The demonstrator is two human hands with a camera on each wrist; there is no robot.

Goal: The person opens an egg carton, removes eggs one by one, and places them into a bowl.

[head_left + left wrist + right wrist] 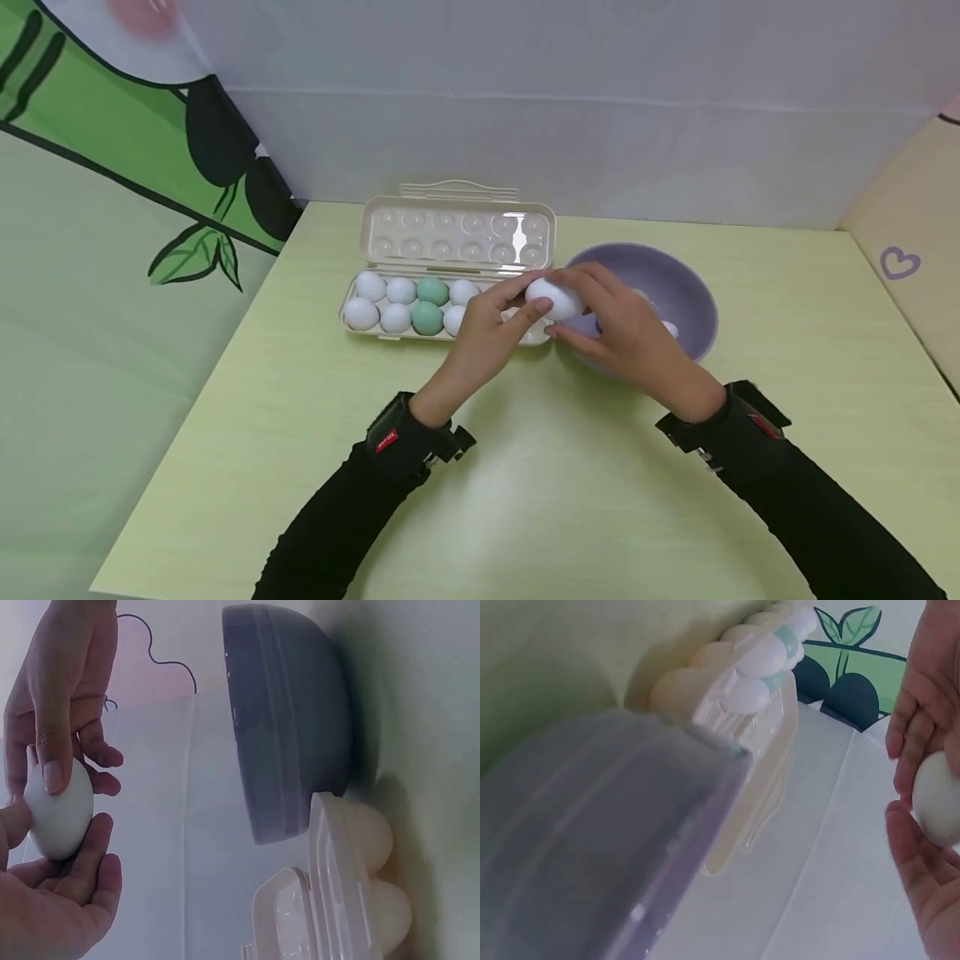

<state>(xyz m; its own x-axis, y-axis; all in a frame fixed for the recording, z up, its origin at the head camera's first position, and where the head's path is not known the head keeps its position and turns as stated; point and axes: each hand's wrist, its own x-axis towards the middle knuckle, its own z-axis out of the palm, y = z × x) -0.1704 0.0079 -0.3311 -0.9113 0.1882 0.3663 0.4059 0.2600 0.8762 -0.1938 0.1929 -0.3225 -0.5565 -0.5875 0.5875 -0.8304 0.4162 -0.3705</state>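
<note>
Both hands hold one white egg (553,298) between them, raised above the table. My left hand (480,337) pinches its left side with thumb and fingers. From the other side, the fingers of my right hand (637,337) grip it, and in the left wrist view the right thumb (54,742) lies along the shell. Below and to the left stands an egg carton (348,327) with its lid (457,233) raised. White eggs (362,314) and green eggs (427,318) fill its left cups; my left hand covers part of the right end.
A purple bowl (693,287) stands just right of the carton, partly behind my right hand. Something white (670,329) shows inside it. The pale wooden table (570,500) ends at a white backdrop (600,158) behind the carton.
</note>
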